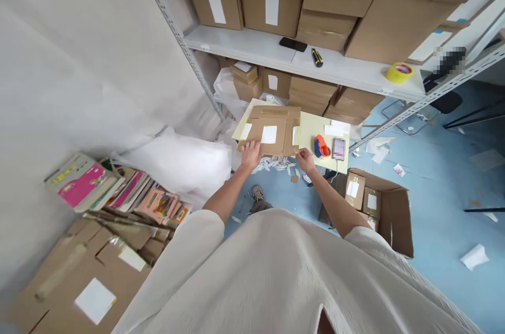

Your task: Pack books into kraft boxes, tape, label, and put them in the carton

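Note:
A flattened cardboard box (280, 142) with white labels lies over the left part of a small pale-yellow table, and strips of clear tape show on it. At its near left edge, my left hand (251, 155) grips the cardboard, fingers on top. My right hand (305, 159) is closed at the near right corner, fingertips pinching the edge. Just right of that hand sits an orange and blue tape dispenser (321, 146) on the table (310, 126). Beside it lies a phone (339, 149) with a lit screen and a cable.
Ahead, a metal shelf (244, 42) carries cardboard boxes, a black phone (293, 44), a utility knife (317, 58) and yellow tape (399, 72). An open carton (398, 213) with small boxes stands on the right. Books (89, 181), flattened cardboard and a white bag (177, 160) are at left.

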`<state>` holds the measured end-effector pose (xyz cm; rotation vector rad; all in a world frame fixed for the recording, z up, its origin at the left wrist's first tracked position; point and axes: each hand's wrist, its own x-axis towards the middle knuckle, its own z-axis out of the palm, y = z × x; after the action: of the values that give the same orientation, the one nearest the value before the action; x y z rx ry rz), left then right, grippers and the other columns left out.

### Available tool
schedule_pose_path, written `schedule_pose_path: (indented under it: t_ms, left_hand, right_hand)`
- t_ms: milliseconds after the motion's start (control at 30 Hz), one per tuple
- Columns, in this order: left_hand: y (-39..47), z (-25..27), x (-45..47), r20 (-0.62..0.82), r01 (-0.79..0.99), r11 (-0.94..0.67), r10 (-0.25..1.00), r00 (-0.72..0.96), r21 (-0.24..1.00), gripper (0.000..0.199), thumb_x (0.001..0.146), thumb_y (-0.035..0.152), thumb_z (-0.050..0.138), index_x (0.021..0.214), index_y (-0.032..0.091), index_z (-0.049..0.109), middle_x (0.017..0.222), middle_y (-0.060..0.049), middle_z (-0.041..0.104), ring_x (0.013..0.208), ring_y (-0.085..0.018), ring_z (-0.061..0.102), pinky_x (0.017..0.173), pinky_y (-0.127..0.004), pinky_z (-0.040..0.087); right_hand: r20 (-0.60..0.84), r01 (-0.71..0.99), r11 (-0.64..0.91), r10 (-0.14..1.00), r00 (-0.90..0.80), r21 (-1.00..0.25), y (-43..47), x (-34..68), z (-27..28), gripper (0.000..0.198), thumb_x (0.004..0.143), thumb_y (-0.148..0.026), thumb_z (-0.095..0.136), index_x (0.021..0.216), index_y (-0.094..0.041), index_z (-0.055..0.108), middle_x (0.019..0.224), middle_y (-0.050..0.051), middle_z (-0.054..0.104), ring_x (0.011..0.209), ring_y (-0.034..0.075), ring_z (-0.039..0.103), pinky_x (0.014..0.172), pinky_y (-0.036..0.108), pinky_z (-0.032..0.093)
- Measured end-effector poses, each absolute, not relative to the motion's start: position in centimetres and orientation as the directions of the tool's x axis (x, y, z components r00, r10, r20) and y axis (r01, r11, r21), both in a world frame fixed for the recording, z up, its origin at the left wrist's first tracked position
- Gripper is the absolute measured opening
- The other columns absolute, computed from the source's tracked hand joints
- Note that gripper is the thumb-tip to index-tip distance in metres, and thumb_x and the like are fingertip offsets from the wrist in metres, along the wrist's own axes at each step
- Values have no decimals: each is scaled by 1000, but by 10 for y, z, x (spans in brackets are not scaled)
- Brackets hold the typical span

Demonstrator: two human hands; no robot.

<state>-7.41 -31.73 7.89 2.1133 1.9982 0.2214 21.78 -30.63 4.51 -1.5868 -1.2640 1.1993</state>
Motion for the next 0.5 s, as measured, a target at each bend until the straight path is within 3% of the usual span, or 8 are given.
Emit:
schedule_pose_path:
  t_ms: [233,400,500]
  left_hand:
    - [-240,58,-101,-91,959,-138,982,165,248,70,101,20,64,169,26,52,171,-18,55,154,-40,51,128,-57,38]
    - [-210,41,-125,-182,956,-109,970,162,274,73,95,7,58,166,24,54,168,-19,57,153,-38,53,125,-56,41]
    - [-199,33,-135,-213,949,-71,967,141,306,68,98,8,54,164,24,56,169,-18,56,154,-37,53,124,-54,42]
  right_hand:
    - [-281,386,-328,944,175,-862,-264,186,31,35,88,-61,68,89,-32,49,79,2,70,84,25,67,81,36,52]
    - [-421,554,-498,866,272,-667,-247,167,18,38,94,-56,73,73,-31,54,77,8,72,95,32,72,86,38,51]
    - [-446,642,-515,848,287,-568,-235,165,17,35,103,-50,64,75,-29,60,85,10,77,96,31,73,82,35,50]
